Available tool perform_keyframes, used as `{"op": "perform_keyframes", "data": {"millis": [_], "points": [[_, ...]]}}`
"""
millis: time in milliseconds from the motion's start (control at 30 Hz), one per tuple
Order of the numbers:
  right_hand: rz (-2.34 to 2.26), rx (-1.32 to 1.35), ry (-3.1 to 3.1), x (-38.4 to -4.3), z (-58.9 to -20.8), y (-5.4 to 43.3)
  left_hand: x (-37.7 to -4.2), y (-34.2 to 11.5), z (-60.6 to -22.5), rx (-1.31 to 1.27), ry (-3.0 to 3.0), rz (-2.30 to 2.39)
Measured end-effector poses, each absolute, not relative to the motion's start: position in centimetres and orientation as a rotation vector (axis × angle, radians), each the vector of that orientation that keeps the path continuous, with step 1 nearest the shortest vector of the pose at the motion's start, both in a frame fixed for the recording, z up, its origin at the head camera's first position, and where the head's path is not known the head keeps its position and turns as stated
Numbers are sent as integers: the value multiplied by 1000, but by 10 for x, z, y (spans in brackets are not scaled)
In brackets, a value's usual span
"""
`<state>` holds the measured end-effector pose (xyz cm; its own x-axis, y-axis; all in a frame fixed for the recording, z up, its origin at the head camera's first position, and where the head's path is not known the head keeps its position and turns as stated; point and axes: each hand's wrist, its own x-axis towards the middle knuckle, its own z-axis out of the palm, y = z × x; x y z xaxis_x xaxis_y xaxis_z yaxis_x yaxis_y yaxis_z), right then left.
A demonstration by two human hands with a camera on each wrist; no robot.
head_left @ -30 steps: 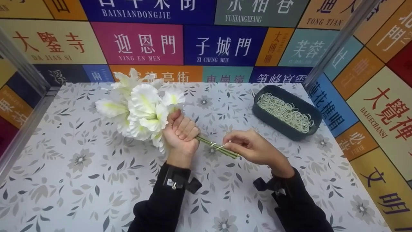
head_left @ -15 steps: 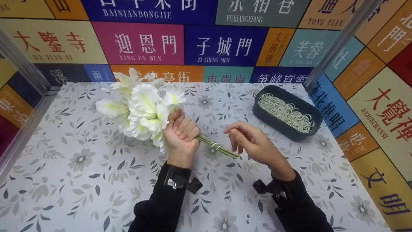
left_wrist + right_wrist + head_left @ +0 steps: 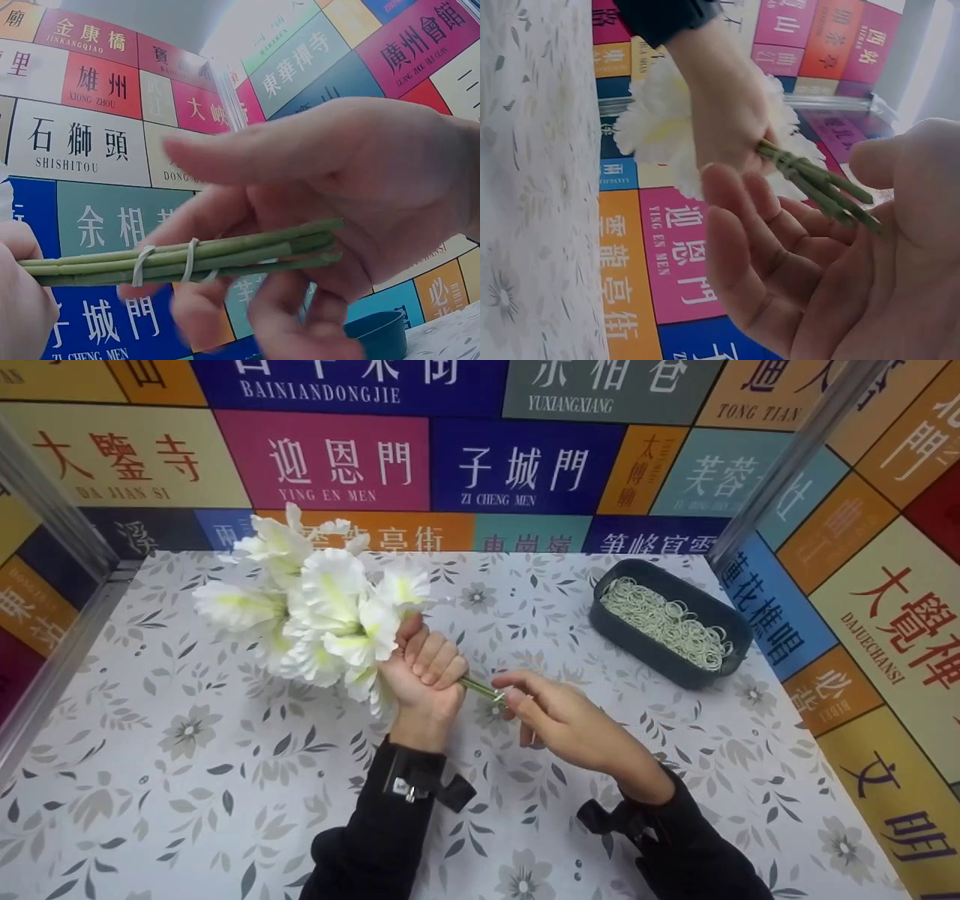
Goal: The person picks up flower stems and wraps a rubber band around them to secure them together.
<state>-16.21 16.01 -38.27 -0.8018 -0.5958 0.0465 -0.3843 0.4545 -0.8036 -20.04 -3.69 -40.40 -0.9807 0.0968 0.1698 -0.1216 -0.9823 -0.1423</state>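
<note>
In the head view, my left hand [image 3: 427,675] grips a bunch of white artificial flowers [image 3: 337,600] by the stems, fingers curled round them just below the blooms. The bare green stems [image 3: 262,251] stick out to the right of that fist. Pale rubber bands [image 3: 189,259] circle them, spaced a little apart. My right hand [image 3: 570,727] is at the stem ends, its fingers loosely bent and spread around them without closing. From the right wrist view, the stem tips [image 3: 855,206] lie close over the right palm.
A dark green oblong container [image 3: 641,651] holding many pale rubber bands [image 3: 664,619] stands at the back right of the table. The floral-patterned tablecloth [image 3: 225,825] reaches a colourful lettered wall [image 3: 525,465] behind, with another panel on the right.
My right hand let go of a band on the stems, drew back to the right, then came left over the stem ends. The blooms have tilted slightly left and up in the left hand.
</note>
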Motion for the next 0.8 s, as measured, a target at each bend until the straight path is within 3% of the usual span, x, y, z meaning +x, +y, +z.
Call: {"op": "perform_keyframes", "data": {"millis": [800], "points": [[-1073, -894, 2571, -164, -398, 151, -205, -36, -411, 185, -203, 3041]]}}
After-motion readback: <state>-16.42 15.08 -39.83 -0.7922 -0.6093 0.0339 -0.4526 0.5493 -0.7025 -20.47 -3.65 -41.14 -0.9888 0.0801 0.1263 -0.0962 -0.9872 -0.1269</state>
